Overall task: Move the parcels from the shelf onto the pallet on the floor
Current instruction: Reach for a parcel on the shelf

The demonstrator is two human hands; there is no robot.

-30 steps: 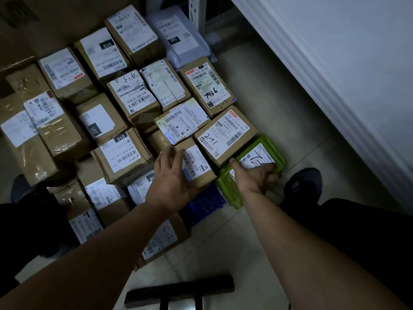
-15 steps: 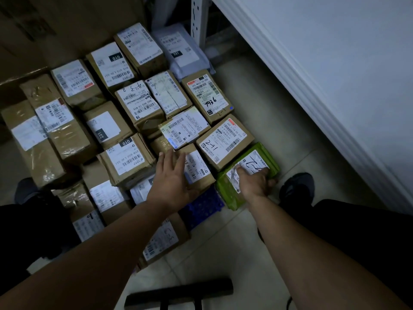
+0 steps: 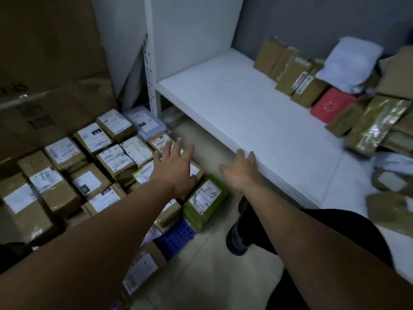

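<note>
1. The green parcel (image 3: 204,202) now lies released at the edge of the blue pallet (image 3: 176,239).
2. The left hand (image 3: 176,166) and right hand (image 3: 240,171) have lifted clear, fingers spread, holding nothing.
3. The remaining parcels (image 3: 297,79) sit far right on the shelf (image 3: 257,113); the next pick likely starts there.

Matt brown cardboard parcels (image 3: 55,191) bear paper labels; the white shelf (image 3: 257,113) looks smooth.

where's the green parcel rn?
Head view, centre: the green parcel sits at the right edge of the stacked boxes, just below the left hand, with the blue pallet showing at its near side.
</note>
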